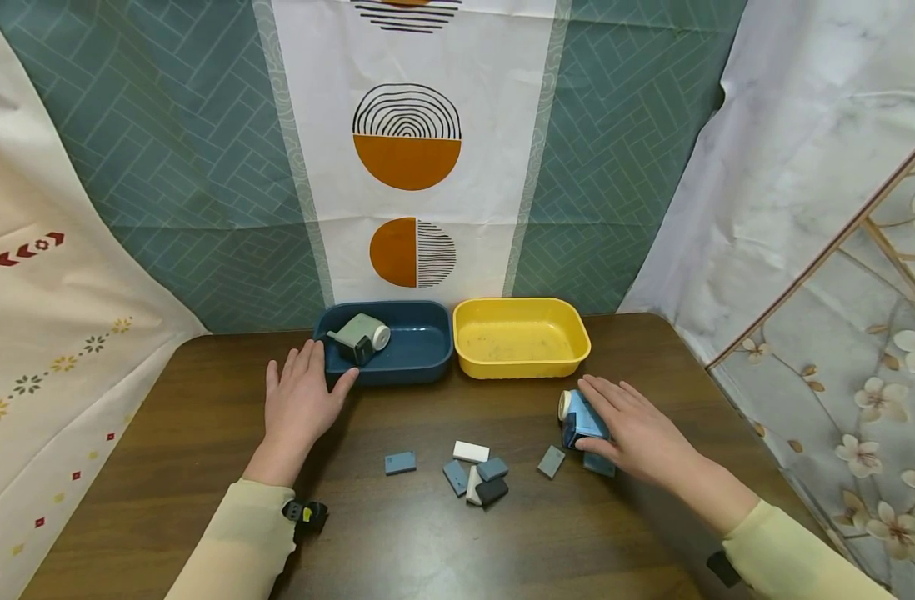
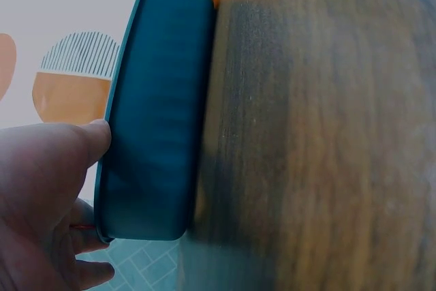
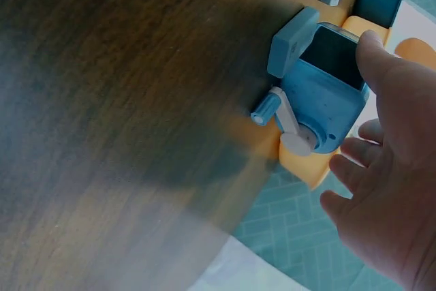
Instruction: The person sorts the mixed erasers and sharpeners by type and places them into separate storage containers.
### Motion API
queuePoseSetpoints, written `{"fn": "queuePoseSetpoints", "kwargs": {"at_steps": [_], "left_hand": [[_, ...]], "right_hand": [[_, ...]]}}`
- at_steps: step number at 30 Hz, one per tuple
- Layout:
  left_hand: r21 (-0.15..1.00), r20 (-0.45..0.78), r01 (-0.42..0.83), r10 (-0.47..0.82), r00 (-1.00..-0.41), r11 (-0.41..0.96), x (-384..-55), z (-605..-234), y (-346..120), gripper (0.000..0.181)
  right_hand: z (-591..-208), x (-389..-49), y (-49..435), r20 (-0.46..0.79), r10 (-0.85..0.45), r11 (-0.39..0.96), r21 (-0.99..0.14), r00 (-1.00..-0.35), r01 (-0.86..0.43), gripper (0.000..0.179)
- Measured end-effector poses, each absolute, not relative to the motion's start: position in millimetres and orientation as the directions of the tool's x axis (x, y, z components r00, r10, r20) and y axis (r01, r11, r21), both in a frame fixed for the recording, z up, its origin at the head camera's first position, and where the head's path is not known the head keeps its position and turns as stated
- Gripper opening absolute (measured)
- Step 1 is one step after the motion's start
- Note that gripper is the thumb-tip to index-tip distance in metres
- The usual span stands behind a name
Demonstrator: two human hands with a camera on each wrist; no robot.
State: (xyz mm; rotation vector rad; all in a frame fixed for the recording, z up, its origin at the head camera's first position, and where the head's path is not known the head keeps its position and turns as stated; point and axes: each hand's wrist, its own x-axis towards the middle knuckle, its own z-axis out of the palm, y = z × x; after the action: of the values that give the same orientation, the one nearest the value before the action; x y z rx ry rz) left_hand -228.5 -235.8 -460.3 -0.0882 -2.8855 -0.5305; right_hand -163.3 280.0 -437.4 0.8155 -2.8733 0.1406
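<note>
My right hand (image 1: 637, 433) spans a blue hand-crank pencil sharpener (image 1: 588, 417), thumb at its dark drawer side and fingers along the opposite side. Its crank (image 3: 289, 117) juts out in the right wrist view; the palm side of the grip is partly hidden. Close by lie a blue eraser (image 1: 598, 464) and a grey-green eraser (image 1: 551, 462). At the left front corner of the dark blue bin (image 1: 420, 371) is my left hand (image 1: 302, 408), its fingers extended and thumb at the rim. Inside that bin lies a green pencil sharpener (image 1: 360, 333).
A yellow bin (image 1: 521, 369) stands right of the blue one, against the hanging cloth. Mid-table, a white eraser (image 1: 471, 452), a black eraser (image 1: 492, 492) and several others lie in a loose cluster. One blue eraser (image 1: 401, 462) lies apart to the left.
</note>
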Motion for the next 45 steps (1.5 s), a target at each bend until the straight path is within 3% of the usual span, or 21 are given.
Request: {"fn": "queuePoseSetpoints", "kwargs": {"at_steps": [35,45], "left_hand": [[0.355,0.224,0.089,0.008,-0.975,0.931,-226.5,-461.9,-235.4,0.088],[0.359,0.227,0.092,0.009,-0.974,0.929,-227.0,-460.8,-235.6,0.088]], "right_hand": [[-436.4,-167.4,280.2,0.113,-0.471,0.864,-0.143,-0.875,-0.483,0.088],[-440.0,-169.6,276.7,0.15,-0.437,0.871,-0.177,-0.887,-0.458,0.089]]}}
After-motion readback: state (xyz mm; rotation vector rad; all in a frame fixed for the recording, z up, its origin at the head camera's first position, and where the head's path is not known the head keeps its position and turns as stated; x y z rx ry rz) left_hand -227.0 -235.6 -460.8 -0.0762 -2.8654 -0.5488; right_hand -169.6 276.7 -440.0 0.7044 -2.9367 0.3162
